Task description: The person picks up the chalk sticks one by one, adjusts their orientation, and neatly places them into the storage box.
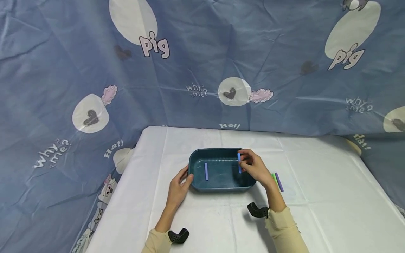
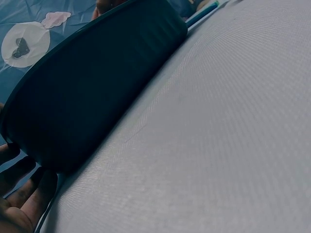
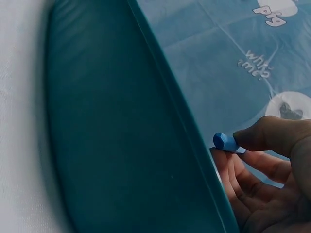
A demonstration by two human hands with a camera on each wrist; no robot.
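Observation:
A dark teal plastic box [image 1: 221, 189] with rounded corners stands on the white cloth. My left hand [image 1: 178, 188] holds its left end, thumb at the rim and fingers along the outer wall; several of those fingers [image 2: 29, 194] show in the left wrist view. Over the right part of the box, my right hand [image 1: 254, 167] pinches a short blue stick [image 1: 239, 163] between thumb and fingers. Its faceted blue end [image 3: 224, 141] sticks out past the thumb in the right wrist view. Inside the box, toward the left, lies a violet-blue stick [image 1: 206, 171].
To the right of the box, a green stick [image 1: 274, 178] and a purple stick [image 1: 279, 182] lie side by side, partly behind the right wrist. White cloth [image 1: 202, 225] covers the table. A blue printed curtain [image 1: 190, 63] hangs behind it.

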